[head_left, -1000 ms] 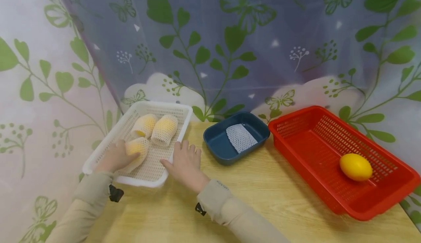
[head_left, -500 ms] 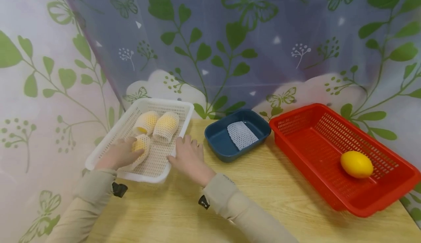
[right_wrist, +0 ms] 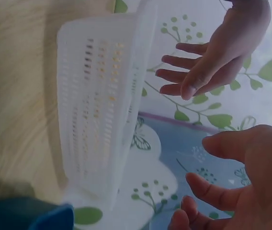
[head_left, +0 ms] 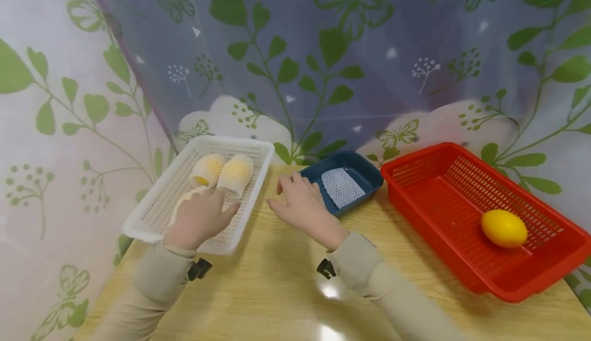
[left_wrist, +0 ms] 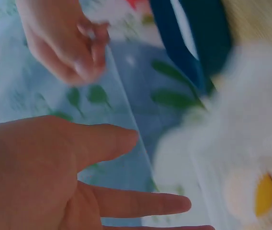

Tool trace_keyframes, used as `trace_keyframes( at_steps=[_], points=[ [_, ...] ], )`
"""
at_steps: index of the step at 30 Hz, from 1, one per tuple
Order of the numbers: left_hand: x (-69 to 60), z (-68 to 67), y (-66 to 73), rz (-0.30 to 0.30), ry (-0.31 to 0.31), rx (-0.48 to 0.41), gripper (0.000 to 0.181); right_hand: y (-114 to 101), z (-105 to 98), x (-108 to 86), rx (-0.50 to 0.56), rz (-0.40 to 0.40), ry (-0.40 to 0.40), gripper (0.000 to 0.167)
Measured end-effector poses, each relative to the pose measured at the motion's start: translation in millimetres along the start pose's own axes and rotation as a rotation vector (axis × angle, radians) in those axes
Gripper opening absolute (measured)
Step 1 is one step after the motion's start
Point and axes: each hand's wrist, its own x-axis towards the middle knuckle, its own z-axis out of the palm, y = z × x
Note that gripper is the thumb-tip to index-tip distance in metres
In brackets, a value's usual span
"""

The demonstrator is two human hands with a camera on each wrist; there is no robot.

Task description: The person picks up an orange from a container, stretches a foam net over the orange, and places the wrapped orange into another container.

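My left hand [head_left: 198, 220] hovers over the white basket [head_left: 255, 195], fingers extended and nothing held. Inside that basket lie yellow fruits in white foam net sleeves: one [head_left: 237, 172] to the right, one [head_left: 209, 166] beside it, and a third [head_left: 184, 200] partly hidden behind my left hand. My right hand [head_left: 304, 207] hangs above the table, between the white basket and the blue bin [head_left: 365, 164], covering part of the bin. Its fingers bend loosely and hold nothing. A flattened white net sleeve [head_left: 341, 187] lies in the blue bin.
On the right stands a red basket [head_left: 443, 192] with one bare yellow oval fruit [head_left: 503, 228] in it. The wooden table [head_left: 268, 284] runs up to a patterned cloth [head_left: 286, 48] behind the containers.
My left hand has moved right and up from the nearest sleeved fruit. My right hand has left the white basket's rim and moved right, towards the blue bin.
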Motion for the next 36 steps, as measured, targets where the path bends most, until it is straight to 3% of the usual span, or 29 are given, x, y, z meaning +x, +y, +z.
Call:
trace_keyframes(
  at_steps=[8,14,16,22,29,33,36],
  points=[
    [8.1,3.5,73.2,0.156,0.081,0.045,0.05,42,-47,-21.2,0.034,-0.004,0.038,0.027],
    [28.6,7.8,113.5,0.324,0.207,-0.183,0.038,76,-82,-37.6,-0.01,0.039,0.076,0.026],
    [35.3,9.5,123.8,0.359,0.248,-0.216,0.038,87,-92,-41.0,-0.027,0.048,0.089,0.026],
    [55.3,13.2,154.2,0.343,0.317,-0.142,0.036,115,-117,-51.2,-0.08,0.089,0.132,0.025],
    [73.8,13.7,204.7,0.276,0.285,-0.091,0.037,151,-135,-67.0,-0.126,0.148,0.122,0.025],
    [85.1,16.4,234.7,0.285,0.287,-0.09,0.039,173,-144,-72.7,-0.167,0.195,0.11,0.029],
    [93.9,22.9,253.3,0.287,0.297,-0.033,0.043,191,-151,-76.5,-0.21,0.217,0.106,0.031]
  ],
)
